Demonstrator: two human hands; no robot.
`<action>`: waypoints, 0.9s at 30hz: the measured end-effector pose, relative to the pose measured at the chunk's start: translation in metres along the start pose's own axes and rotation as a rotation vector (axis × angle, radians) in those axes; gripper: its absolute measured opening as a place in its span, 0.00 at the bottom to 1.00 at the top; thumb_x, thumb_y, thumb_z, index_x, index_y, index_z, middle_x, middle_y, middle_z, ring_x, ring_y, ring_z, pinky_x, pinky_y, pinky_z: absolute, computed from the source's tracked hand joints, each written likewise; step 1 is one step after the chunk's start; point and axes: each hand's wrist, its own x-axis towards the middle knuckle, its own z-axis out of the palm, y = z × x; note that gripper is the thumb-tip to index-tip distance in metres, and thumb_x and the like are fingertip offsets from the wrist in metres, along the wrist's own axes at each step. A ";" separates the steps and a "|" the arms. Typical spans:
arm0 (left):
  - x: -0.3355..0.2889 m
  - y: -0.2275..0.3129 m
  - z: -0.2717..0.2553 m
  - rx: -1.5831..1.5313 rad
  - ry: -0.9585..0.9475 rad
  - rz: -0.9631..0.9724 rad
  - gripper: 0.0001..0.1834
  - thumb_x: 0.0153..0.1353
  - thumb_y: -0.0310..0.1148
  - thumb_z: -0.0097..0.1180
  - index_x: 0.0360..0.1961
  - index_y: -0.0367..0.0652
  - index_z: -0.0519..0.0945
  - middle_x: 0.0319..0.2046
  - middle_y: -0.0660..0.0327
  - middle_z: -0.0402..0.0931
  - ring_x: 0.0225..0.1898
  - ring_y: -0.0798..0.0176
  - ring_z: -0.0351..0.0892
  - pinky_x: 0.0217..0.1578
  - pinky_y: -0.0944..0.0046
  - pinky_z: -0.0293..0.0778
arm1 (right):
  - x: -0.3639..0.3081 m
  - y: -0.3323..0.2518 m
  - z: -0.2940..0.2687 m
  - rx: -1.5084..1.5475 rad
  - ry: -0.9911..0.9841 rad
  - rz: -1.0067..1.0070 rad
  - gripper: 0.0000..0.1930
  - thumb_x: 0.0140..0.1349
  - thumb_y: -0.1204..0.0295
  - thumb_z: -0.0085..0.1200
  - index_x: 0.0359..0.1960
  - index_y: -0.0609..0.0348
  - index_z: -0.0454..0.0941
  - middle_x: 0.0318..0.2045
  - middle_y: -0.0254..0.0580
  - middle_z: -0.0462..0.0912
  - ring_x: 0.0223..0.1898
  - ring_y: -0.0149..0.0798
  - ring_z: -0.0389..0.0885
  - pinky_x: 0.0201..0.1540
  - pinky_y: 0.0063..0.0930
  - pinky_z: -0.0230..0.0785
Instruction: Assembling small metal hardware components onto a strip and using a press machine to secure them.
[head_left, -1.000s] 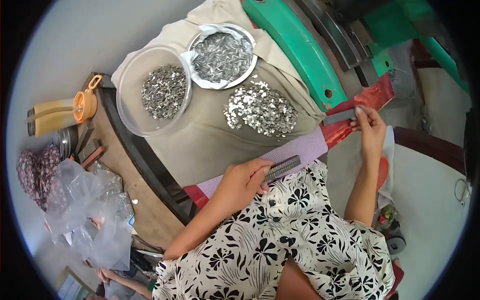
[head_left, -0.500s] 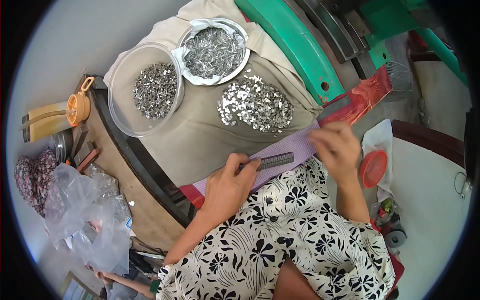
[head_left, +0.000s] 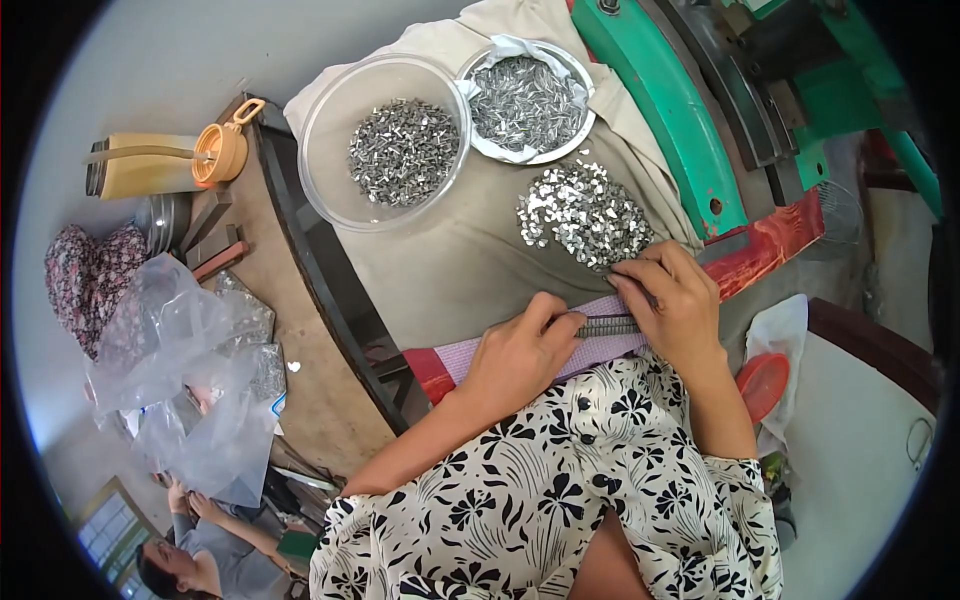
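My left hand (head_left: 525, 350) is closed on the near end of a dark grey bar (head_left: 612, 326) with a row of fine notches. The bar lies over a lilac textured mat (head_left: 460, 358) at the table's front edge. Thumb and fingers of my right hand (head_left: 682, 305) come together at the lower edge of a pile of small shiny metal pieces (head_left: 590, 215) on a grey-brown cloth (head_left: 450, 270). Whatever sits between those fingertips is too small to make out. Part of the bar's far end is hidden by my right hand.
Beyond the pile are a clear round tub (head_left: 320, 190) of small metal bits and a cloth-lined bowl (head_left: 580, 130) of thin slivers. A green machine frame (head_left: 665, 110) stands at right. Plastic bags (head_left: 200, 350) and an orange-lidded jar (head_left: 222, 152) are left; a co-worker (head_left: 225, 555) is lower left.
My right hand, blurred above the mat before, now has its fingertips at the pile's edge. My left hand still holds the notched bar. The whole view has shifted, showing more of the co-worker.
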 end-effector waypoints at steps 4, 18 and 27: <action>0.001 -0.001 -0.002 -0.012 0.001 0.016 0.13 0.57 0.30 0.65 0.43 0.42 0.79 0.39 0.59 0.71 0.30 0.53 0.81 0.30 0.53 0.79 | 0.003 -0.005 0.002 -0.037 0.034 0.027 0.06 0.52 0.73 0.67 0.32 0.55 0.84 0.29 0.36 0.76 0.30 0.41 0.80 0.30 0.35 0.72; 0.002 -0.009 0.002 0.021 0.037 0.099 0.13 0.58 0.31 0.65 0.43 0.42 0.80 0.39 0.60 0.73 0.28 0.57 0.81 0.29 0.57 0.80 | 0.006 -0.008 0.015 -0.033 0.042 -0.047 0.07 0.52 0.74 0.65 0.33 0.54 0.81 0.32 0.36 0.76 0.33 0.43 0.80 0.31 0.36 0.72; 0.005 -0.009 -0.002 -0.011 0.006 0.058 0.15 0.54 0.31 0.70 0.43 0.44 0.83 0.37 0.62 0.72 0.25 0.64 0.78 0.26 0.64 0.76 | 0.017 -0.005 0.016 0.037 0.022 -0.068 0.06 0.54 0.73 0.65 0.32 0.55 0.81 0.32 0.37 0.76 0.33 0.43 0.80 0.31 0.37 0.72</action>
